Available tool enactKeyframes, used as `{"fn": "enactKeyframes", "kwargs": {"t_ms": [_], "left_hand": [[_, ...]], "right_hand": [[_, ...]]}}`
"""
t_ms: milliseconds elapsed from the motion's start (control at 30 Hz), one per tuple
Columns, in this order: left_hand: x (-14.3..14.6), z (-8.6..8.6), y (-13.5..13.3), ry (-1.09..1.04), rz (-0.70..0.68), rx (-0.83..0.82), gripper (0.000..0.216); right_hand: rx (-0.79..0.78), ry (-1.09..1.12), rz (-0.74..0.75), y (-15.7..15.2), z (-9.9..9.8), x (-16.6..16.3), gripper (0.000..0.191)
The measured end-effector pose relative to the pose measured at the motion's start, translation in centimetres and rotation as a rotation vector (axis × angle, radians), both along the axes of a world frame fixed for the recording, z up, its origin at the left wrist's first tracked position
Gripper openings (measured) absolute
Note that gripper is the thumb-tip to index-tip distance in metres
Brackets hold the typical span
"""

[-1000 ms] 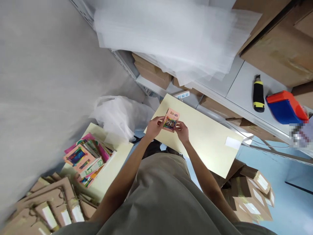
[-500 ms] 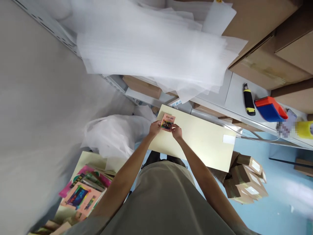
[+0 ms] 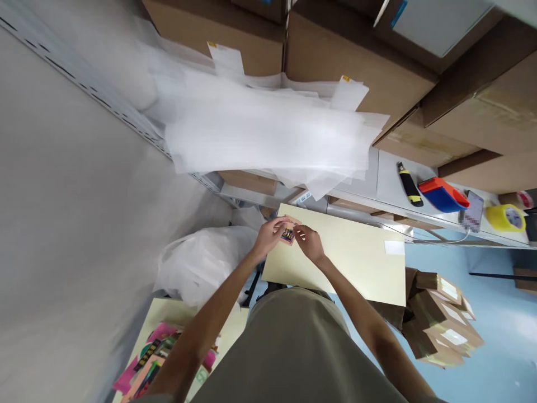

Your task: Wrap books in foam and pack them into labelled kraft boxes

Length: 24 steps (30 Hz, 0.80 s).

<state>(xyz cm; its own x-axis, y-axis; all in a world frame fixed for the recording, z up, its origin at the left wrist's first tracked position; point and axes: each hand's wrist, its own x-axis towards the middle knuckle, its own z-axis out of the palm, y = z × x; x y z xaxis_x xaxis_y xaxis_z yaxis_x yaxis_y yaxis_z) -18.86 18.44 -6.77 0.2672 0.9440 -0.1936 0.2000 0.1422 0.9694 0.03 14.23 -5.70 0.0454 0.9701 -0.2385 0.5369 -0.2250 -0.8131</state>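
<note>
A small pink book (image 3: 288, 235) with a dark, colourful picture on its front is between my hands, over the left end of a pale yellow table (image 3: 356, 252). My left hand (image 3: 268, 236) is closed on its left side, the fingers reaching across its top. At the upper right part of the cover, my right hand (image 3: 309, 243) pinches with curled fingers. Much of the cover is hidden behind the fingers. Whether the book is a thin booklet or a thicker one is too small to tell.
White foam sheets (image 3: 268, 129) are heaped on the shelf ahead. A utility knife (image 3: 410, 184), a red and blue holder (image 3: 443, 195), a phone (image 3: 473, 210) and yellow tape (image 3: 505, 218) lie right. Cartons (image 3: 444, 319) stand lower right; colourful books (image 3: 146, 364) lie lower left.
My left fingers have moved up over the top of the book, and my right hand has shifted to its upper right. The view has tilted upward, showing more of the shelf.
</note>
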Motion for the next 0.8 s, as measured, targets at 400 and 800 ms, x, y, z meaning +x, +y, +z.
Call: {"fn": "enactKeyframes", "kwargs": {"t_ms": [400,800], "left_hand": [[-1.6,13.5,12.7,0.294,0.135,0.658,0.025],[0.4,10.1,17.6,0.438,0.079,0.561,0.027]], "right_hand": [[0.542,-0.274,-0.068,14.1,14.5,0.4,0.032],[0.232,-0.387,-0.284,21.1,11.2,3.2,0.045]]}}
